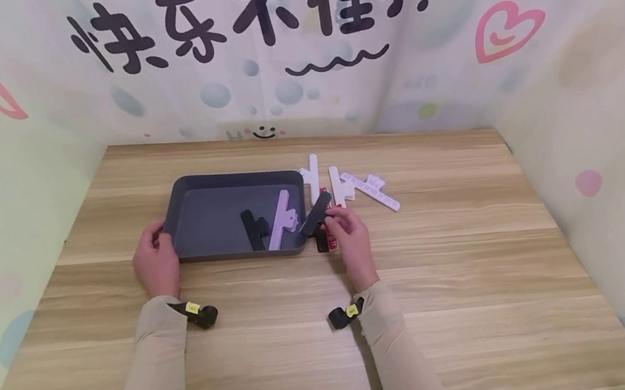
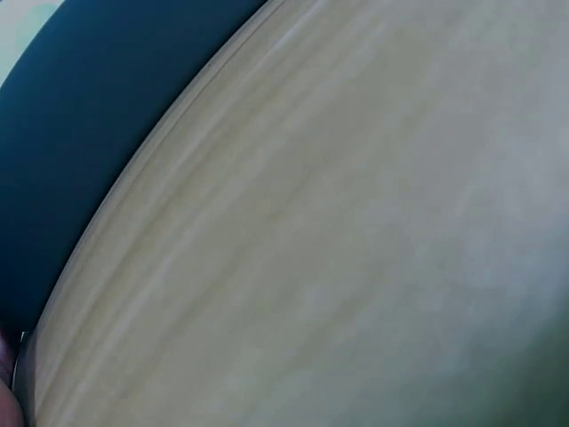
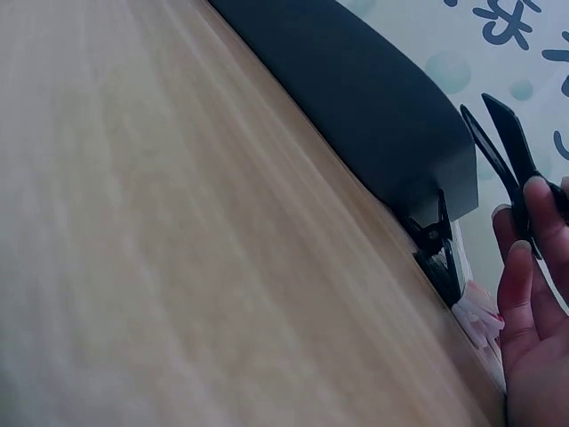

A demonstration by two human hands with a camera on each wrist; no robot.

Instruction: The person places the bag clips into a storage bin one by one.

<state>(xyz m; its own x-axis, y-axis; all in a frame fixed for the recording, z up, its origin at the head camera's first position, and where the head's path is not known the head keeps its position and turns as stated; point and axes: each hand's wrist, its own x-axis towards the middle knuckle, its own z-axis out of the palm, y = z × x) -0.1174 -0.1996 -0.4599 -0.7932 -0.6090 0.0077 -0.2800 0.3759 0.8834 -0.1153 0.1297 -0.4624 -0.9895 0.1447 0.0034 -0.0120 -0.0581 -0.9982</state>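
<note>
At the left end of a dark grey tray (image 1: 203, 227), my left hand (image 1: 157, 263) grips the rim; only a sliver of its fingers shows in the left wrist view. Just above the tray's right end, my right hand (image 1: 352, 243) pinches a black clip (image 1: 316, 214). In the right wrist view the held clip (image 3: 507, 147) has its two long plates spread in a V. A black clip (image 1: 254, 231) and a light purple clip (image 1: 279, 221) lie inside the tray. Below my right hand, another black clip (image 1: 321, 240) lies beside a red clip (image 1: 331, 240), partly covered.
Right of the tray lie a white clip (image 1: 314, 178), a second white clip (image 1: 337, 185) and a pale clip with ruler marks (image 1: 372, 192). The wooden table (image 1: 466, 266) meets a printed white curtain (image 1: 394, 90) at the back.
</note>
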